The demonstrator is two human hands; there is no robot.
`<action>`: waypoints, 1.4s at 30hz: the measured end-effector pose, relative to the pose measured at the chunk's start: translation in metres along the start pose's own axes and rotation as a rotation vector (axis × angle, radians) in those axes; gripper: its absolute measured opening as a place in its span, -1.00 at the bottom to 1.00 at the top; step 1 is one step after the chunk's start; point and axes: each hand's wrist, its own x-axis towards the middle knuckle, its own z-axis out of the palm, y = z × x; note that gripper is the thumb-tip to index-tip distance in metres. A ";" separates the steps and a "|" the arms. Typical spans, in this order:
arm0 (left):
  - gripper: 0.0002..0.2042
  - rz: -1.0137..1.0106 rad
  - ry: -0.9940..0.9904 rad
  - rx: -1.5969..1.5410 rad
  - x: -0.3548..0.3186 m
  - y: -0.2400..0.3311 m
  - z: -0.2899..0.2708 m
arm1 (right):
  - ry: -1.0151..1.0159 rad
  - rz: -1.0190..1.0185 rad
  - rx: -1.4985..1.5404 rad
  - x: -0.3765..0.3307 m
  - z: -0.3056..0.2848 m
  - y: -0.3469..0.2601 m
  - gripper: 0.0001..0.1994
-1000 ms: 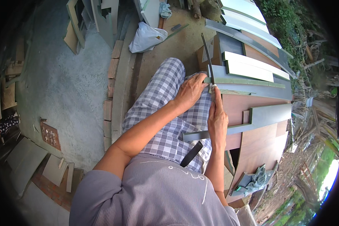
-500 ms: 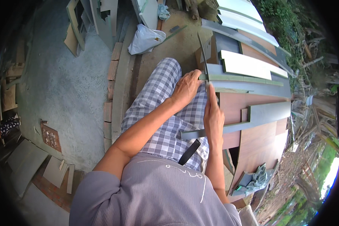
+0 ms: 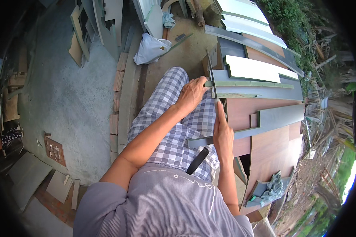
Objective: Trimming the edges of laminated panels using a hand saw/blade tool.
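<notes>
Grey concrete floor [image 3: 75,106] lay to the left, while a worktop of brown panels [image 3: 277,148] ran down the right, a crumpled cloth [image 3: 273,185] near its lower end. Toward the upper end, a green-edged strip [image 3: 249,84] rested on a grey board [image 3: 281,92], its tip jutting past the worktop's left edge, which probably gave a thin dark tool [image 3: 211,67] room to cross it. The left grip [image 3: 192,94] was closed on that tip, seemingly to stop it shifting; the right grip [image 3: 224,132] was wrapped round the tool's near end, forefinger stretched out, perhaps for aim. Compared with a second earlier, the right grip had drawn back toward the body, bringing more of the tool to the strip's near side; the left grip had stayed put on the strip.
</notes>
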 end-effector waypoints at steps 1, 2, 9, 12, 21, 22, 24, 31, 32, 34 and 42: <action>-0.82 -0.006 0.016 0.007 0.000 0.001 -0.002 | 0.086 -0.074 -0.010 -0.017 0.005 0.011 -0.48; -0.82 -0.015 0.024 0.009 -0.002 0.002 -0.002 | 0.169 -0.139 -0.021 -0.029 0.006 0.015 -0.45; -0.83 0.080 0.014 -0.017 -0.008 0.014 0.006 | 0.119 -0.051 0.148 0.020 -0.008 0.003 -0.45; -0.81 0.024 0.045 -0.025 -0.005 0.005 -0.001 | 0.112 0.018 0.686 0.010 -0.042 -0.024 -0.48; -0.48 -0.426 -0.105 -0.478 -0.003 0.005 -0.010 | 0.213 0.102 0.390 -0.017 -0.026 0.021 -0.52; -0.43 -0.513 -0.156 -0.521 -0.003 0.006 -0.012 | 0.179 0.113 0.392 -0.023 -0.021 0.020 -0.52; -0.43 -0.537 -0.150 -0.578 -0.003 0.007 -0.011 | 0.207 0.032 0.314 -0.029 -0.008 0.024 -0.52; -0.63 -0.393 -0.068 -0.692 -0.006 0.001 -0.004 | 0.110 0.075 0.349 -0.028 -0.002 0.010 -0.50; -0.63 -0.392 -0.067 -0.692 -0.006 0.000 -0.003 | 0.122 0.041 0.320 -0.027 -0.002 0.012 -0.51; -0.72 -0.285 -0.061 -0.607 -0.007 -0.004 -0.001 | 0.130 0.006 0.292 -0.026 -0.003 0.011 -0.51; -0.65 -0.370 -0.042 -0.739 -0.010 0.003 0.001 | 0.147 -0.046 0.283 -0.023 0.002 0.007 -0.51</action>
